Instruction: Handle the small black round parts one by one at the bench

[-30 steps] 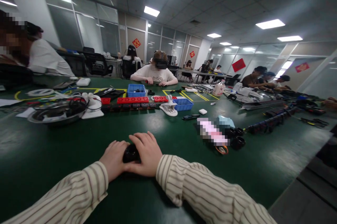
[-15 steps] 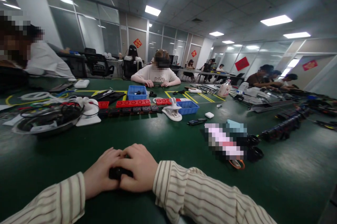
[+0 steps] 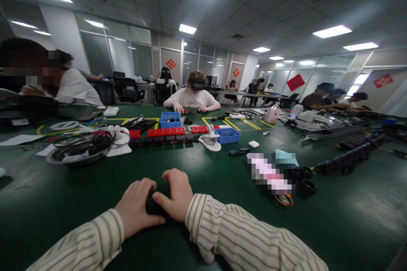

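Note:
My left hand (image 3: 137,208) and my right hand (image 3: 174,194) lie close together on the green table (image 3: 63,203), both curled around a small black object (image 3: 154,205). Only a sliver of that object shows between the palms, so its shape stays unclear. Striped sleeves cover both forearms.
A metal bowl with cables (image 3: 78,152) sits at left. Red power strips (image 3: 165,132), two blue bins (image 3: 227,135) and a white clamp (image 3: 210,139) lie ahead. Black round parts (image 3: 303,181) rest at right. A person (image 3: 192,98) sits opposite; other people work at left and far right.
The view has tilted up a little and my hands have shifted slightly on the black object, fingers of my right hand now curled over its top.

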The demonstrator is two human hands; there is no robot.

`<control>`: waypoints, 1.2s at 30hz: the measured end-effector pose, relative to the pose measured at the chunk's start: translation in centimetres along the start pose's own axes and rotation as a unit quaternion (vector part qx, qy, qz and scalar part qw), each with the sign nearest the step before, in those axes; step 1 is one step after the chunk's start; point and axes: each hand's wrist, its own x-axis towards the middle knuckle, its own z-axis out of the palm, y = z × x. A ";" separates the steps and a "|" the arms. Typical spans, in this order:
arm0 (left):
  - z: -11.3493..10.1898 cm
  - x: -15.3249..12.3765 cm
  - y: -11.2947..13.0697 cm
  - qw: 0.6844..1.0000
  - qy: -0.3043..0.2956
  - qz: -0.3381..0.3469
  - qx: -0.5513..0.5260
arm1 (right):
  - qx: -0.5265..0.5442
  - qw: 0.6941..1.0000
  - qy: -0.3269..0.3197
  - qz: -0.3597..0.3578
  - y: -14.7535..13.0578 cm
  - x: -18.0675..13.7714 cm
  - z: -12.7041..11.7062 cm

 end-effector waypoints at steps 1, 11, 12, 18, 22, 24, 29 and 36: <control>0.0 -0.1 0.3 1.000 0.002 -0.004 0.013 | 0.004 1.000 0.008 0.030 0.0 0.0 0.1; 0.5 0.1 -0.4 0.991 -0.031 0.055 -0.114 | 0.017 0.997 -0.065 -0.042 0.0 0.0 0.2; 0.5 0.1 -0.5 0.990 -0.035 0.067 -0.122 | 0.026 0.995 -0.070 -0.062 0.0 0.0 0.2; 1.0 0.0 -0.9 0.988 -0.057 0.088 -0.113 | 0.090 0.975 -0.087 -0.185 0.0 -0.1 0.3; 1.6 -0.3 -1.2 0.989 -0.029 0.088 -0.115 | 0.119 0.974 -0.049 -0.185 -0.4 -0.1 0.0; 1.7 -0.5 -1.1 0.991 -0.008 0.079 -0.111 | 0.124 0.981 -0.013 -0.147 -0.4 -0.2 0.0; 1.2 -1.1 0.2 0.997 0.010 0.044 -0.066 | 0.089 0.993 0.011 -0.071 0.4 -0.3 1.0; 0.4 -0.6 0.9 0.996 -0.016 0.055 -0.073 | 0.031 0.984 -0.041 -0.170 0.4 -0.4 0.7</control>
